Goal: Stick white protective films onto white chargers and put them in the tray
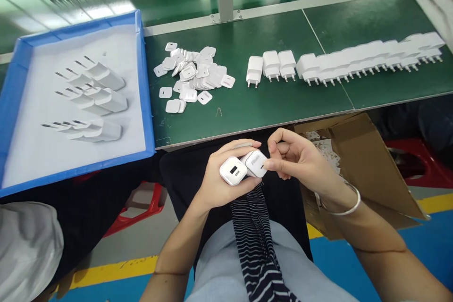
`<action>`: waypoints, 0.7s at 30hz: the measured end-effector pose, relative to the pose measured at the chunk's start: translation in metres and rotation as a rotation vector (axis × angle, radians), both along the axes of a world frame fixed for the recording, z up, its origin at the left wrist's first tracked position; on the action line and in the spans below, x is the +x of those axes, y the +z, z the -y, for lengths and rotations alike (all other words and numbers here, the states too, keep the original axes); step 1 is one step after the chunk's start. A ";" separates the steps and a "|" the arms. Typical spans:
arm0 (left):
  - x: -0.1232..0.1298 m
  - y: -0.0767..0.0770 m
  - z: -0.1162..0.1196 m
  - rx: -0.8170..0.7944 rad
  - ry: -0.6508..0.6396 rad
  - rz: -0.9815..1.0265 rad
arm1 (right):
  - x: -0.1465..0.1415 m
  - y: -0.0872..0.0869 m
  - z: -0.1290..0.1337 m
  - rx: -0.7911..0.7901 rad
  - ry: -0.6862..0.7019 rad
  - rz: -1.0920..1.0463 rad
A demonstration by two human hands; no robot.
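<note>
My left hand (pixel 221 174) is wrapped around two white USB chargers held side by side with their port faces turned up. The left charger (pixel 233 171) shows a wide dark port and a smaller slot. A face with faint grey print and one small slot tops the right charger (pixel 255 163). My right hand (pixel 295 158) is beside it, fingers curled, with the thumb tip touching the edge of that face; whether anything is between its fingers is hidden. On the green bench above lies a loose pile of small white slotted face plates (pixel 208 75).
A blue-rimmed tray (pixel 150 118) at left holds several white chargers (pixel 102 99) lying pins outward. Along the bench (pixel 255 113) at right runs a row of white chargers (pixel 354 61). An open cardboard box (pixel 368 160) with small pieces stands below. Another person's sleeve (pixel 28 250) is at left.
</note>
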State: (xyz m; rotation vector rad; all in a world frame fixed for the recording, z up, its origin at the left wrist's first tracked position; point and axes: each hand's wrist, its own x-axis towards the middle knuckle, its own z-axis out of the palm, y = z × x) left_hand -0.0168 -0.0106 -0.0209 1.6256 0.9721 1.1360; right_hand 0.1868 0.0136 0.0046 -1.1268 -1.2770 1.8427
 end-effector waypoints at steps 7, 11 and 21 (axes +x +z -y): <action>-0.003 -0.002 -0.001 0.042 -0.109 -0.029 | -0.003 -0.009 -0.021 0.357 0.044 0.205; -0.001 0.001 0.004 0.014 -0.079 -0.113 | -0.007 -0.013 -0.024 0.509 0.052 0.325; 0.002 -0.005 0.004 -0.085 0.059 -0.074 | -0.005 -0.006 -0.019 0.640 0.000 0.447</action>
